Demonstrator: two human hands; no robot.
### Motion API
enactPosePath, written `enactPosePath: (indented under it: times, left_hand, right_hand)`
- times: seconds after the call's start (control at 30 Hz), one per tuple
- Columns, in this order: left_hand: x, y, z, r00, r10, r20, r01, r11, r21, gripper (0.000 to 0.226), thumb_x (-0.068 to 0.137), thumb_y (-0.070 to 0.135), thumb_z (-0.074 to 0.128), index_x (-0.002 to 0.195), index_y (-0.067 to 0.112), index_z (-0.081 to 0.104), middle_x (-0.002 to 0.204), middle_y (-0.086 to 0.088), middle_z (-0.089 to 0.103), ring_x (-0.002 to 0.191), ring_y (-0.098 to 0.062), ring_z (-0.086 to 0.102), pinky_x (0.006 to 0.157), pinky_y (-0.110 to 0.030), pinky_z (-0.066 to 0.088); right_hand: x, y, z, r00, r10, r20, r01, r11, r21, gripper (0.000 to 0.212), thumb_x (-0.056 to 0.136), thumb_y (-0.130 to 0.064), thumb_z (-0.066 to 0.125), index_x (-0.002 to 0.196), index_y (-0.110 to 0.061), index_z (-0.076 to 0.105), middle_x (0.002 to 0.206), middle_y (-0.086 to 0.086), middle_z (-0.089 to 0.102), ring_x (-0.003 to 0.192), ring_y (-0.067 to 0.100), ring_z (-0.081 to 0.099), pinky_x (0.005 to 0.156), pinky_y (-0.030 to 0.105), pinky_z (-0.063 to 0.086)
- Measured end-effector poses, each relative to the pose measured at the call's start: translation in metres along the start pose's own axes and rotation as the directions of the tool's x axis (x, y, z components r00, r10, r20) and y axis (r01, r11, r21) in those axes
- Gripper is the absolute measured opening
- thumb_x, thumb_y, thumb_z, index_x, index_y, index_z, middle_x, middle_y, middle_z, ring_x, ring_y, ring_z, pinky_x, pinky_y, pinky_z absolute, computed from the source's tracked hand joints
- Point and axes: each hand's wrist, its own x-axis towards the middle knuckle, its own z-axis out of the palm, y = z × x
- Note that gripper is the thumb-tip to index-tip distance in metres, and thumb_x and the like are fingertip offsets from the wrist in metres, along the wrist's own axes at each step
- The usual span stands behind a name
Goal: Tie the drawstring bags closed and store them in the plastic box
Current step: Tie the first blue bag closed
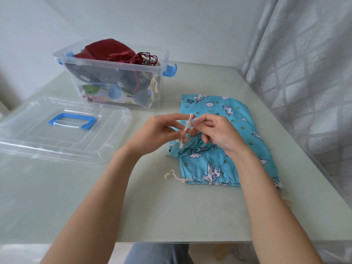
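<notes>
Both hands raised just above the counter (144, 197), over the gathered mouth of a blue unicorn-print bag (219, 155). Left hand (162, 130) has the cream drawstring (187, 124) looped over its fingers; right hand (217, 130) pinches the cord beside it, likely forming the knot while the bag lies flat as anchor. Plastic box (116, 77) stands well apart at rear left, open, a red satin bag (106, 50) heaped on top. Its lid (62, 126) lies beside it, out of the way for loading.

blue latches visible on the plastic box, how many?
2: one latch on the plastic box's right end, one latch on its left end, partly hidden behind the rim. Others may be hidden.
</notes>
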Motion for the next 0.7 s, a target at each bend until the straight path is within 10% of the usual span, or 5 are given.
enactPosePath:
  times: [0.37,0.7]
  left_hand:
    - [0.005,-0.006,0.0,0.997,0.064,-0.042,-0.051,0.963,0.266,0.045,0.079,0.01,0.071,0.109,0.04,0.056,0.125,0.004,0.051,0.08,-0.02,0.069,0.076,-0.035,0.057]
    - [0.002,0.002,0.01,0.941,0.16,-0.299,-0.068,0.953,0.296,0.007,0.083,0.019,0.068,0.089,0.019,0.071,0.09,0.006,0.069,0.073,-0.005,0.069,0.071,-0.031,0.057]
  right_hand:
    - [-0.005,-0.007,0.004,0.972,-0.028,0.231,-0.002,0.992,0.126,0.001,0.091,-0.015,0.057,0.091,-0.014,0.057,0.079,0.001,0.058,0.056,0.007,0.035,0.05,0.017,0.028]
    - [-0.004,-0.007,0.014,0.993,-0.043,0.113,0.041,0.999,0.015,0.015,0.09,-0.021,0.06,0.078,-0.013,0.056,0.056,-0.013,0.058,0.052,-0.002,0.049,0.046,0.012,0.031]
